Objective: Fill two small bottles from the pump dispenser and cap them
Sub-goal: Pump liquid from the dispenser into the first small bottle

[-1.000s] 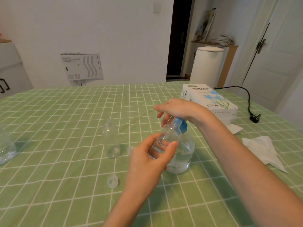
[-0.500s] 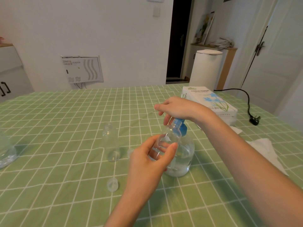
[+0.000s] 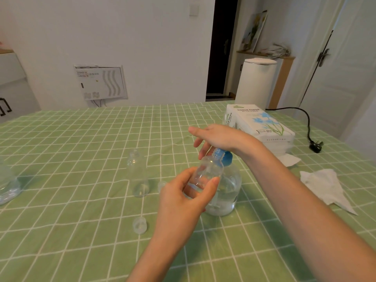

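Step in hand: filling bottle one. Left hand (image 3: 183,200) pinches the small bottle (image 3: 207,171) between thumb and curled fingertips. The bottle is tilted, with its mouth up against the blue nozzle of the pump dispenser (image 3: 225,192). Right hand (image 3: 219,137) lies over the pump head (image 3: 224,157), fingers straight and loosely spread, heel of the palm bearing down. Fill level in the held bottle is hard to read, since it's clear plastic in front of a clear dispenser; probably only a little in the bottom.

Second bottle (image 3: 138,176) stands upright and uncapped on the green checked cloth (image 3: 71,159), left of the dispenser and apart from both hands. One cap (image 3: 162,184) lies just beside it; second cap (image 3: 140,224) lies nearer the person.

My read: early in the task, nothing capped yet. Next move calls for more pump strokes with the bottle mouth held square to the nozzle, or it dribbles onto the cloth. Then put it down, pick up a cap and screw it on. Same for the second bottle.
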### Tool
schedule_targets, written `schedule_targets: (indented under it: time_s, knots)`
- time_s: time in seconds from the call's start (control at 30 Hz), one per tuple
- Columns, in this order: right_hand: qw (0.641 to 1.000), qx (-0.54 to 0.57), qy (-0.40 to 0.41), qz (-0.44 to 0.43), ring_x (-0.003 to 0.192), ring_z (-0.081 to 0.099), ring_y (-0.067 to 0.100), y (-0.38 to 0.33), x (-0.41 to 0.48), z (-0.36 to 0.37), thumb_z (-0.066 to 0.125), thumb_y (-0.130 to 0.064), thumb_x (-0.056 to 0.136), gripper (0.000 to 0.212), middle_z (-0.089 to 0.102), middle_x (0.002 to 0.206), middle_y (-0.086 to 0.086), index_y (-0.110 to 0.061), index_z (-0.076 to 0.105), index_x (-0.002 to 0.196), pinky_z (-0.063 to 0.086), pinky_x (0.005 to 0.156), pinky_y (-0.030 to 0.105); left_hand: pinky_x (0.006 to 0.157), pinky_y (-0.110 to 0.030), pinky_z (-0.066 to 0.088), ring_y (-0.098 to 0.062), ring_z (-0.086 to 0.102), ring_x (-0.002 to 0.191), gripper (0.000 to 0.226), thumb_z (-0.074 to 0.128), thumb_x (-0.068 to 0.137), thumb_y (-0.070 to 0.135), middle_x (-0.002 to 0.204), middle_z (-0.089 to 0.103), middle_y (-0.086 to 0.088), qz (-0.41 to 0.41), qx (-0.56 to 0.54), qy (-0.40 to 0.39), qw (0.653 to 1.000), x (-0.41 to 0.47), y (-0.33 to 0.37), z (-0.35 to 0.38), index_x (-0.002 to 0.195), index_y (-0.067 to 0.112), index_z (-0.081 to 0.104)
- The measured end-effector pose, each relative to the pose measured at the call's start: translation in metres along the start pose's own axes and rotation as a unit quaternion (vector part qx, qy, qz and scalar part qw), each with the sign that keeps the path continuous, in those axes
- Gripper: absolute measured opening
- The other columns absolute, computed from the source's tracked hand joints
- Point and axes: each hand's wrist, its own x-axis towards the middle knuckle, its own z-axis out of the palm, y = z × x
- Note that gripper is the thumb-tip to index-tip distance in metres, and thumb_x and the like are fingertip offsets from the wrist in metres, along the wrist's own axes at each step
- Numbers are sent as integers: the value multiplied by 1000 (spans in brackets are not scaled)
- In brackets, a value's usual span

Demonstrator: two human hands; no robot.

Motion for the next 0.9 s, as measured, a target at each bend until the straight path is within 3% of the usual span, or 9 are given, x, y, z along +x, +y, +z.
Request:
schedule_targets:
  time_s: [0.1,0.23,0.37,0.5,0.63,0.7,0.83,0.9]
  knots:
    - [1000,1,0,-5,98,64,23,1,1,1,32,-59,95,60,72,92,6,-11,66,108,42,92,37,62,-33,55,-19,64,66,18,67,73,39,68,69,12,3,6,-3,1000,0,-2,-1,87,49,66]
    - [1000,9,16,-18,93,65,24,0,0,-3,33,-57,96,57,70,82,4,-11,64,109,45,90,36,62,-25,55,-6,64,63,18,68,70,40,70,70,12,-1,-6,0,1000,1,-2,-1,89,40,68]
    - [999,5,32,-23,88,63,22,-5,0,-10,33,-55,97,58,68,81,5,-9,58,120,47,92,38,58,-25,55,-15,65,65,25,65,61,53,70,69,10,1,-6,2,1000,2,-1,0,85,44,68]
    - [1000,11,4,2,97,64,26,-5,0,-10,31,-58,96,57,68,83,3,-12,61,112,46,96,44,51,-19,51,-14,63,63,15,69,70,41,69,69,10,-2,-5,6,1000,3,0,0,84,45,69]
    - [1000,10,-11,13,100,63,25,-6,0,-7,30,-57,96,55,68,82,1,-14,63,108,44,87,39,59,-32,56,-25,64,71,22,69,74,37,76,70,10,2,11,-1,1000,4,0,0,86,55,64]
    - [1000,13,-10,13,101,63,24,-4,0,-7,31,-56,97,54,68,82,0,-15,64,106,42,83,38,57,-29,56,-28,63,72,22,70,74,37,76,70,9,2,7,2,1000,3,1,0,86,55,64]
    - [1000,4,-4,8,98,65,23,-1,1,-4,33,-54,97,52,69,81,0,-14,65,106,42,73,32,59,-33,54,-25,63,68,22,66,67,47,69,69,9,2,5,0,1000,2,0,-1,88,51,65]
    - [1000,-1,-4,1,99,65,24,1,1,-1,33,-52,98,52,71,85,2,-13,66,106,43,80,32,61,-36,54,-22,63,64,18,69,73,39,69,69,7,-1,7,-1,1000,1,-2,-1,86,51,65]
